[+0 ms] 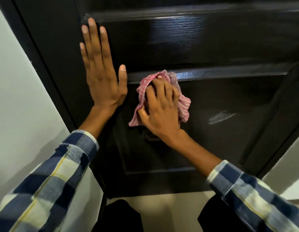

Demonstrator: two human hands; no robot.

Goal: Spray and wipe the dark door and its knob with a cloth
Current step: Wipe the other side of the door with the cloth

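Note:
The dark panelled door (204,52) fills most of the view. My left hand (100,71) lies flat against its left stile, fingers spread and pointing up, holding nothing. My right hand (160,106) presses a bunched pink-and-white checked cloth (184,104) against the lower panel, just under the middle rail. Below my right wrist a dark knob (148,136) shows only in part, mostly hidden by the hand and shadow. A pale wet smear (220,117) marks the panel to the right of the cloth. No spray bottle is in view.
The dark door frame (45,64) runs along the left, with a pale wall (15,97) beside it. Another pale wall (292,161) stands at the right. A light floor (168,211) shows below the door, between my dark trouser legs.

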